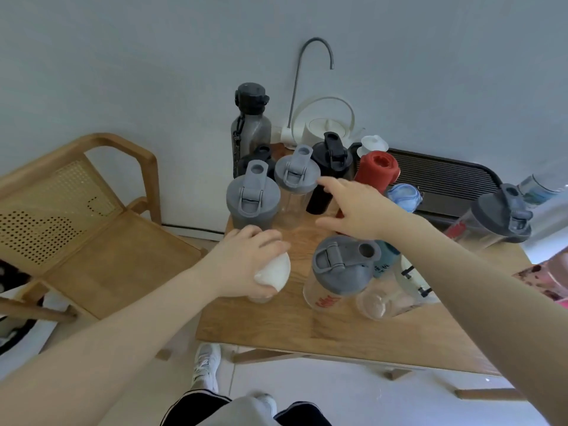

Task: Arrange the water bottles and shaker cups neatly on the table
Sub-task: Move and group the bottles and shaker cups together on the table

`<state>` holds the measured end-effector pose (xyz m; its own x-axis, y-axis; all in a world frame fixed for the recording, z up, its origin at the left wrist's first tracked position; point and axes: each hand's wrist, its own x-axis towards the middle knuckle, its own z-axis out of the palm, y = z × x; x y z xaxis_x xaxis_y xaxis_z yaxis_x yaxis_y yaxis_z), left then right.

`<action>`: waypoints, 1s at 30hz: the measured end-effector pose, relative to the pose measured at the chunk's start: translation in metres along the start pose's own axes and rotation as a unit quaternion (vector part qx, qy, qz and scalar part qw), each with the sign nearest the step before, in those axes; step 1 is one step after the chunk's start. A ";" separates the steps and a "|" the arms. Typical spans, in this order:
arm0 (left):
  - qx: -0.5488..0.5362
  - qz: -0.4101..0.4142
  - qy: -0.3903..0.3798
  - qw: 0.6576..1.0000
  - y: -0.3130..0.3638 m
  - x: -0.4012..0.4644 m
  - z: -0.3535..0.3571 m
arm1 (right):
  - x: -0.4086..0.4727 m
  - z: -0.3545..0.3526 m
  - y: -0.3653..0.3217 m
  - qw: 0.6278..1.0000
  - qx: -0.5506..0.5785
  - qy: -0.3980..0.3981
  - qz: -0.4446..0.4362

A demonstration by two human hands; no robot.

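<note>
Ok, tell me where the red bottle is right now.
In the head view the red bottle stands toward the table's back, right of the black shaker, just beyond the reaching right hand.

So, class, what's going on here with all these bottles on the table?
A person stands at a small wooden table crowded with water bottles and shaker cups. The left hand grips a white-lidded bottle from above near the table's front left corner. The right hand is open, fingers spread, reaching toward the clear shaker with a grey lid at the back. A red bottle and a black shaker stand beside it. Arranging is under way, not finished.
</note>
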<state>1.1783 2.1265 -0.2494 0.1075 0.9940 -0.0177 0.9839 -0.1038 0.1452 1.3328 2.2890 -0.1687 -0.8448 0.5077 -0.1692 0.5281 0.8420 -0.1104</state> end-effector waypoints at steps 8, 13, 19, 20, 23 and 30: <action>-0.030 0.042 -0.022 0.998 -0.006 -0.013 0.005 | 0.091 0.000 -0.011 1.000 -0.007 0.017 0.012; -0.007 0.027 -0.087 0.996 -0.012 -0.005 0.008 | 0.123 0.006 -0.009 0.996 -0.045 -0.039 0.070; -0.024 0.059 -0.097 0.993 -0.035 -0.014 0.007 | 0.126 0.012 -0.002 0.996 -0.048 -0.024 0.068; -0.034 0.056 -0.099 0.993 -0.038 -0.014 0.006 | 0.125 0.012 -0.003 0.996 -0.059 -0.016 0.059; -0.033 0.051 -0.110 0.992 -0.039 -0.013 0.004 | 0.113 0.011 -0.007 0.995 -0.093 -0.024 0.024; 0.039 0.098 0.005 0.994 -0.033 -0.021 0.011 | 0.059 0.014 -0.001 0.986 -0.142 -0.074 -0.045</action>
<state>1.1455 2.1090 -0.2650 0.2968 0.9549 0.0137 0.9525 -0.2970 0.0679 1.2833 2.3156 -0.1920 -0.8541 0.4146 -0.3140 0.3891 0.9100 0.1434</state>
